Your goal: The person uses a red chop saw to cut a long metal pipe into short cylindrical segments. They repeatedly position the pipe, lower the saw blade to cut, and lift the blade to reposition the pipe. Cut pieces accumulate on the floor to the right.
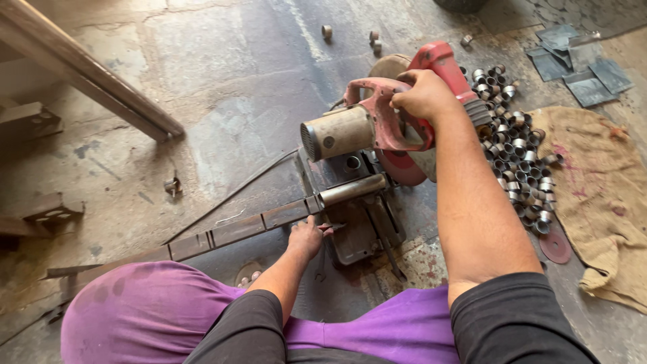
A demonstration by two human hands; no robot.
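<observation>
A red chop saw (387,114) sits on the concrete floor in front of me, its head raised. My right hand (423,94) is closed around the saw's red handle. A long metal pipe (256,222) lies across the saw's base (354,229) from the lower left, its round end under the blade. My left hand (305,237) rests low at the base, fingers on the vise crank just below the pipe. A heap of several short cut metal rings (519,155) lies to the right of the saw.
A worn burlap sack (600,195) lies at the right, with grey metal sheets (579,64) beyond it. A thick steel bar (87,71) slants across the upper left. A round disc (555,247) lies by the rings. My knees in purple cloth (155,310) fill the bottom.
</observation>
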